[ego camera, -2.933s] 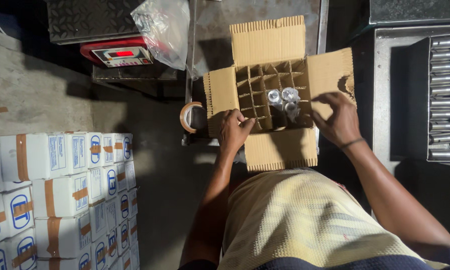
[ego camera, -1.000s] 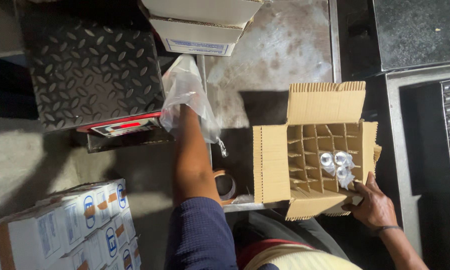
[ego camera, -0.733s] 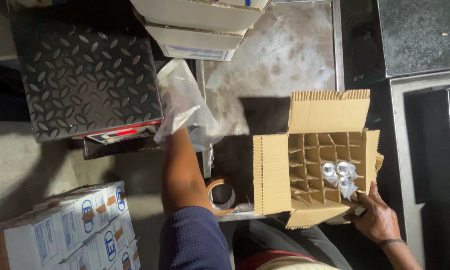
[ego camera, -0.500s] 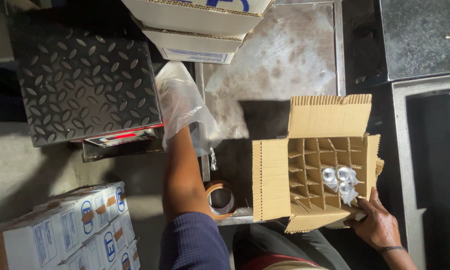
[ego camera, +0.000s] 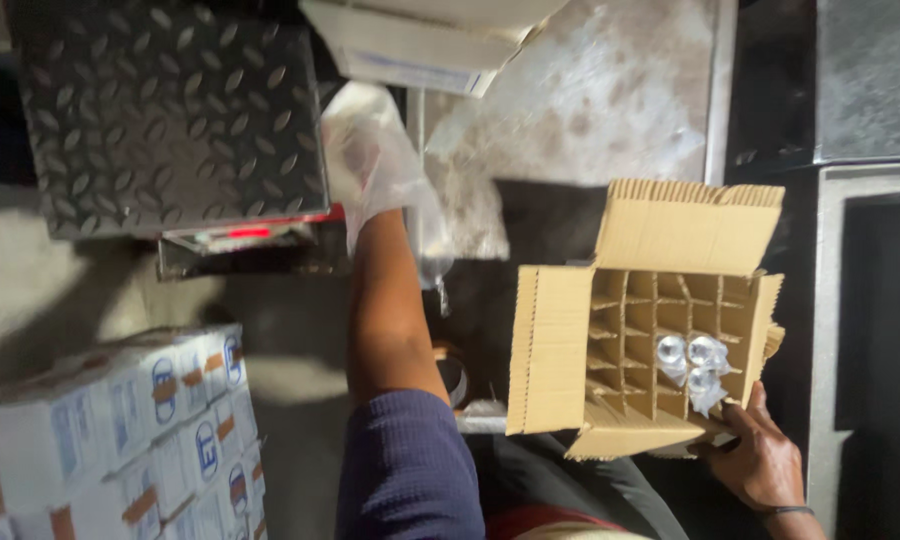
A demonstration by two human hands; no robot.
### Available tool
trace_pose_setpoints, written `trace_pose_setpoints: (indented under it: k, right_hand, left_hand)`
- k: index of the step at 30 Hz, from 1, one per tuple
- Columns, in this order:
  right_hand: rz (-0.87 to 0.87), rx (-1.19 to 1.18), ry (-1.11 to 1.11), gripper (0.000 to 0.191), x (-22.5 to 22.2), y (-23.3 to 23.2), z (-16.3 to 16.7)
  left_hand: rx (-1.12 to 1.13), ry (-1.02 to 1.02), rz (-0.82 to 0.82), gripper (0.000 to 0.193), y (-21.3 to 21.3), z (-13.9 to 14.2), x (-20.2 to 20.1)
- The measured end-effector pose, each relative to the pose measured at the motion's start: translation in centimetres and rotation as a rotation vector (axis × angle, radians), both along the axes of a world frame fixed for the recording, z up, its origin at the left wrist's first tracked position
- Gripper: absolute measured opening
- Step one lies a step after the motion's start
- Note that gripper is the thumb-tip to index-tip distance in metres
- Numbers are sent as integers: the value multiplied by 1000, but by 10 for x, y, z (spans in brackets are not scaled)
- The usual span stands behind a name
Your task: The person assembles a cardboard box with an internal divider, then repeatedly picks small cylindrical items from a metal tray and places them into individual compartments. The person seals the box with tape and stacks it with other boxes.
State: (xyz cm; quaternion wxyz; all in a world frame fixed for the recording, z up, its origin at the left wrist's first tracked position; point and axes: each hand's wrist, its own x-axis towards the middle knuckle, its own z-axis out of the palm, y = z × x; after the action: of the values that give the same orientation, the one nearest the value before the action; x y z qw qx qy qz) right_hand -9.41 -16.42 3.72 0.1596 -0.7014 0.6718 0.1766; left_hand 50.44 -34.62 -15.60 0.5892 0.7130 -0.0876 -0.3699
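Note:
An open cardboard box (ego camera: 555, 350) with a grid of dividers stands in front of me, its flaps spread. Three small glass bottles (ego camera: 692, 360) with wrapped tops sit in cells at its right side. My right hand (ego camera: 760, 460) grips the box's near right corner. My left arm reaches forward, and my left hand (ego camera: 362, 165) is inside a clear plastic bag (ego camera: 385, 170) beside the scale; the bag hides the fingers.
A platform scale with a dark checker plate (ego camera: 165, 115) and red-lit display (ego camera: 240, 235) lies at the left. Stacked white cartons (ego camera: 120, 430) fill the lower left. More cartons (ego camera: 420, 50) sit at the top. A tape roll (ego camera: 455, 375) lies by my arm.
My left arm has stretched from the box toward the plastic bag and now reaches into it. My right hand stays at the box's right corner. The view has shifted left.

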Motion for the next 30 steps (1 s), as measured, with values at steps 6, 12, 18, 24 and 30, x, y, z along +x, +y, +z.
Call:
trace_pose_setpoints:
  k: [6,12,18,24,30]
  right_hand:
    - [31,-32,-94,60,-11,3,-9]
    - [52,-26,-26,62,-22,5,-19]
    - [31,-10,26,60,-22,4,-18]
    - [29,-26,-17,63,-14,3,-14]
    - [12,-31,-23,61,-12,4,-10]
  left_hand:
    - [-1,-9,31,53,12,-3,13]
    - [-2,-2,45,54,15,0,3]
    - [-6,4,51,54,12,7,-5]
    - [-12,22,52,55,8,9,-11]
    - [-17,26,57,55,4,7,-14]
